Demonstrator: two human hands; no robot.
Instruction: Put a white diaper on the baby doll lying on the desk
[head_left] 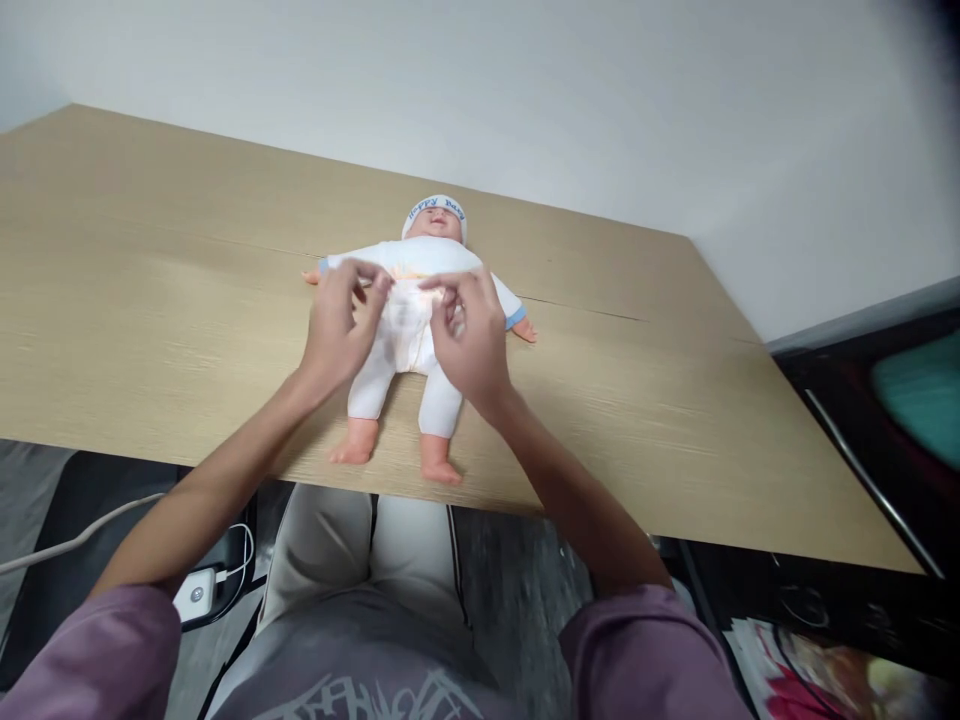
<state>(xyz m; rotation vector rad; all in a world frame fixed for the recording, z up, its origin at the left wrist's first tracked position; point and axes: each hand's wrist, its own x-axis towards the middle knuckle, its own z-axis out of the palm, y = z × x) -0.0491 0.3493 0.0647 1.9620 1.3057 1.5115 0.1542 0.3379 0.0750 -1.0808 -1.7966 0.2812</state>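
Note:
A baby doll [442, 400] lies on its back, head away from me, in a white suit with blue cuffs and a white cap [435, 207] lettered in blue. Round its hips is a white diaper [409, 325] with an orange-tinted waist edge. My left hand [341, 320] is at the left side of the diaper's waist, thumb and forefinger pinched together. Across from it, my right hand [472, 335] is curled at the right side, forefinger reaching in over the waist edge. Slight blur hides what, if anything, is between the fingers of either hand.
The doll rests on a wide wooden table [187, 300] with a pale wall behind. Below the near edge are a white charger [196, 594] with a cable and a black seat [75, 520]. Colourful printed packaging [840, 670] is at the lower right.

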